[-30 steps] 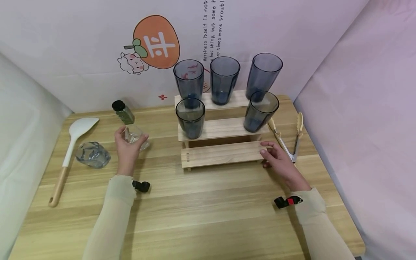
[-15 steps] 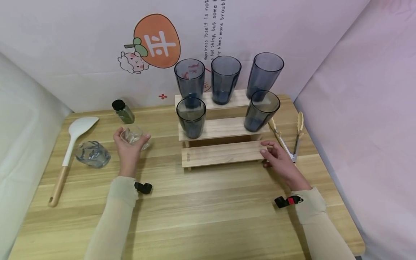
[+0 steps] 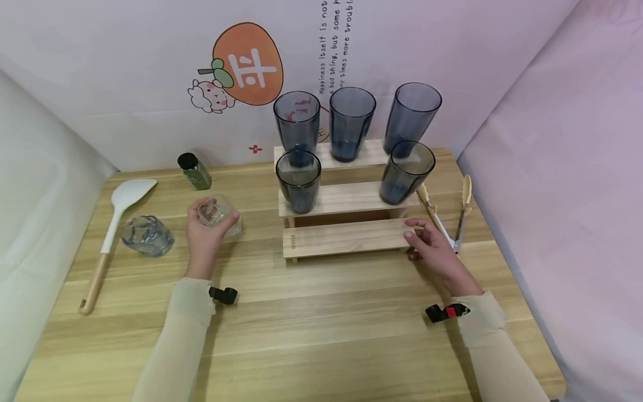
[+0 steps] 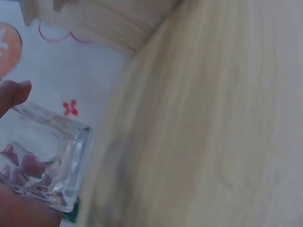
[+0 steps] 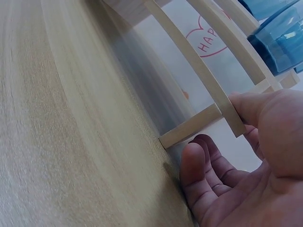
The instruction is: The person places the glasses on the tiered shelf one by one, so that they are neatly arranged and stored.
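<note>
A clear square-based glass [image 3: 221,215] sits between the thumb and fingers of my left hand [image 3: 203,243], which grips it around the side. The left wrist view shows the glass [image 4: 47,151] tilted, its thick base turned to the right. On the right, my right hand [image 3: 434,254] holds the end of the lowest step of a three-step wooden rack [image 3: 346,237]. Its thumb lies on the board's edge [image 5: 203,71], with the other fingers curled lower by the rack's leg. Several blue-grey glasses, such as the front left glass [image 3: 298,184], stand on the upper two steps.
Left of my left hand lies another clear glass [image 3: 148,236], beside a white spatula [image 3: 115,218] with a wooden handle. A black-capped spice jar [image 3: 196,172] is behind. Tongs [image 3: 457,223] lie right of the rack, and a printed cloth [image 3: 150,72] hangs behind the table.
My left hand has moved a little to the right with the clear glass in its grip, farther from the spice jar. My right hand stays at the rack's end. The head view has shifted slightly.
</note>
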Action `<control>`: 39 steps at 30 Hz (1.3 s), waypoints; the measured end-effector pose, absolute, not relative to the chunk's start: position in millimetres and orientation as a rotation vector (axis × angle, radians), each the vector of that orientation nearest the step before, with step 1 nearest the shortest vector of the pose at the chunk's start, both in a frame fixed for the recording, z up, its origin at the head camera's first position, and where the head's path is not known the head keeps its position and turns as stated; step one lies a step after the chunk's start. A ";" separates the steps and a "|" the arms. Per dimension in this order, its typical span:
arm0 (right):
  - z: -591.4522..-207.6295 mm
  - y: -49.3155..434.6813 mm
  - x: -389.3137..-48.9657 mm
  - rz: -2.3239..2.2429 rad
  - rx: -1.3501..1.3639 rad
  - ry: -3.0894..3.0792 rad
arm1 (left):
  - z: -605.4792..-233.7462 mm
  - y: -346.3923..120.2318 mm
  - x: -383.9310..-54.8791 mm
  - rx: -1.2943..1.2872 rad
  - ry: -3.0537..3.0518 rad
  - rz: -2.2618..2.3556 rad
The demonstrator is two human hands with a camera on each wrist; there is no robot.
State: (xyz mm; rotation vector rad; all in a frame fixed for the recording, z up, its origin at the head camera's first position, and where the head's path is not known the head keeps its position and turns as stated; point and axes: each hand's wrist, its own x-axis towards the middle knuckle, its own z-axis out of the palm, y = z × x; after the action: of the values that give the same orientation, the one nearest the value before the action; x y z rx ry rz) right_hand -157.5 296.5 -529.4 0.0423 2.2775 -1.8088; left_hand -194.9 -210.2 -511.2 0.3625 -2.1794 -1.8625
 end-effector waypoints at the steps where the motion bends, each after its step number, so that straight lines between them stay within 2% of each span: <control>1: -529.7 296.3 -157.5 -1.812 0.038 2.275 | -506.7 -207.5 -190.9 0.327 -2.196 -1.868; 14: -529.7 293.9 -160.1 -1.807 -0.007 2.300 | -423.5 -138.1 -126.2 -0.180 -2.094 -2.144; 22: -527.7 295.8 -157.6 -1.815 0.020 2.304 | -388.6 -85.3 -123.6 -0.673 -2.071 -2.192; 26: -527.2 295.4 -156.8 -1.824 0.019 2.293 | -385.5 -58.4 -131.9 -0.768 -2.133 -2.159; 31: -527.8 295.2 -156.5 -1.823 0.033 2.287 | -391.2 -20.8 -145.5 -0.758 -2.244 -2.132; 39: -533.3 296.1 -156.7 -1.815 0.024 2.308 | -430.4 38.6 -167.4 -0.642 -2.418 -2.026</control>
State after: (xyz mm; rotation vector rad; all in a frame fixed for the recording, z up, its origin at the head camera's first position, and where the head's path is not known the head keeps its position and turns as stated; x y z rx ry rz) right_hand -156.7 296.1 -533.3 0.0242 2.3080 -1.8154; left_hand -167.4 38.6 -430.4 -0.6418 -2.4183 -2.0264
